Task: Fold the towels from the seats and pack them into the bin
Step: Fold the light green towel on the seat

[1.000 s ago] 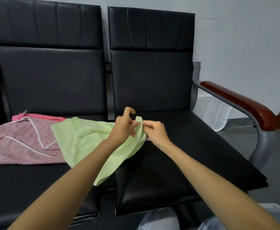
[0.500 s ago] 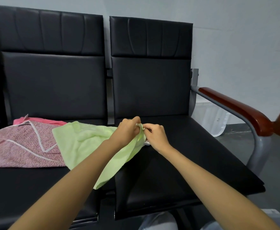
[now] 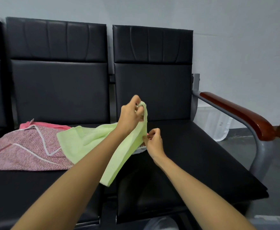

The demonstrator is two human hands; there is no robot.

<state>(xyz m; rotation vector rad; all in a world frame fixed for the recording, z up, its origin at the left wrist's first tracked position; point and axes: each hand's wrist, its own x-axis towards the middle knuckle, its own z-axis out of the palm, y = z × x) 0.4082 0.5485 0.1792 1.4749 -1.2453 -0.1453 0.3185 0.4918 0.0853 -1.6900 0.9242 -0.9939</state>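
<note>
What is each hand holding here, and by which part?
Both hold the green towel. The left hand grips its raised top corner, and the right hand pinches the same edge lower down.

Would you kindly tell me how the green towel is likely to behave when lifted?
Probably floppy: the green towel hangs in folds below the left hand gripping its corner. Likely light, since fingertip grips by that hand and the right hand hold it. Its trailing end may drag across the pink towel.
</note>
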